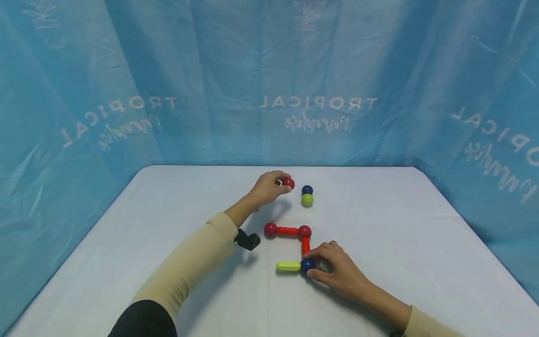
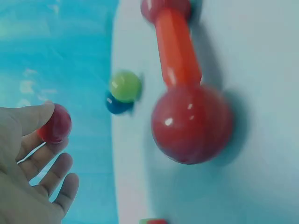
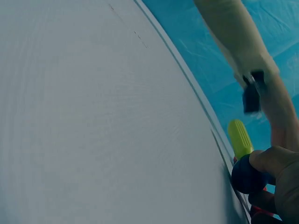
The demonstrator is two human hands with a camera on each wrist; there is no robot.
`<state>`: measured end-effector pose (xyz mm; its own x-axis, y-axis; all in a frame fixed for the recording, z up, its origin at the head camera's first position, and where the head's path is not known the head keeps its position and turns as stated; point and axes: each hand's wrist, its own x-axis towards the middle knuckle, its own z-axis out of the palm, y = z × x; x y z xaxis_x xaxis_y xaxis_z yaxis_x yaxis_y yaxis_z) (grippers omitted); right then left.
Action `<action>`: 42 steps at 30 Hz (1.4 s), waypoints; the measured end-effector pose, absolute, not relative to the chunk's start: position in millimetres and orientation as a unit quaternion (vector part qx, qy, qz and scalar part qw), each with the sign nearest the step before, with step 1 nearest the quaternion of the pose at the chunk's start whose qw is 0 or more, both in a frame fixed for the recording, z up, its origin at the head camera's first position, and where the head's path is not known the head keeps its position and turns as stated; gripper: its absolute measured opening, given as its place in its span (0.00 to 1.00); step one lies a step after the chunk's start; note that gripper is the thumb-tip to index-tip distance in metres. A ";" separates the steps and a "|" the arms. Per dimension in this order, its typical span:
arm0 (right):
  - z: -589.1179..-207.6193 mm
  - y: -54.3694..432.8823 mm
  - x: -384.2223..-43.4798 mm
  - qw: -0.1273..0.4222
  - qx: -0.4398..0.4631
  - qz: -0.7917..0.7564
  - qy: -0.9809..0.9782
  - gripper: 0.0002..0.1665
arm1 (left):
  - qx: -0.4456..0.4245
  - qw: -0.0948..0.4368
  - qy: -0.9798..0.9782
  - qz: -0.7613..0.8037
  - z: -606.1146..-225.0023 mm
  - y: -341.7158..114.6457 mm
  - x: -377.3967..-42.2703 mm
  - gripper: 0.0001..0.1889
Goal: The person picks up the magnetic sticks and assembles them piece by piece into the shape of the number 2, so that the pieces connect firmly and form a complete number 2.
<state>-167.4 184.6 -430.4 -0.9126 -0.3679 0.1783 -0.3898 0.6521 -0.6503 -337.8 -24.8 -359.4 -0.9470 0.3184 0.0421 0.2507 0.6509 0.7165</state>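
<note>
Between thumb and fingers, my left hand (image 1: 268, 186) pinches a red ball (image 2: 57, 123), held above the far part of the table. My right hand (image 1: 338, 271) grips a dark blue ball (image 1: 308, 266) at the near corner of a chain of balls and rods. From that ball a yellow-green rod (image 1: 288, 266) points left, its other end free. A red rod (image 1: 305, 245) runs away from it to a red corner ball (image 1: 304, 231). Another red rod (image 1: 287, 231) leads left to a red end ball (image 1: 270, 230), which looms large in the left wrist view.
A loose blue ball (image 1: 307, 189) and a lime green ball (image 1: 307, 200) lie together beyond the chain, right of my left hand. The white table (image 1: 400, 224) has blue printed curtains (image 1: 261, 84) behind it and along both sides.
</note>
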 end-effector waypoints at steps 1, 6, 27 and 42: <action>-429.9 186.5 -168.1 0.015 0.209 0.362 -0.908 0.23 | 0.157 0.037 0.905 0.393 -355.8 -29.1 -329.8 0.21; -427.2 193.8 -172.0 0.015 0.201 0.358 -0.912 0.23 | 0.174 0.010 0.901 0.398 -348.5 -49.9 -282.0 0.21; -428.2 192.8 -172.1 -0.010 0.163 0.362 -0.918 0.22 | 0.185 0.078 0.916 0.347 -411.5 -92.7 -178.0 0.20; -428.5 187.2 -169.9 0.008 0.189 0.364 -0.912 0.22 | 0.198 0.074 0.911 0.353 -410.6 -83.5 -175.9 0.20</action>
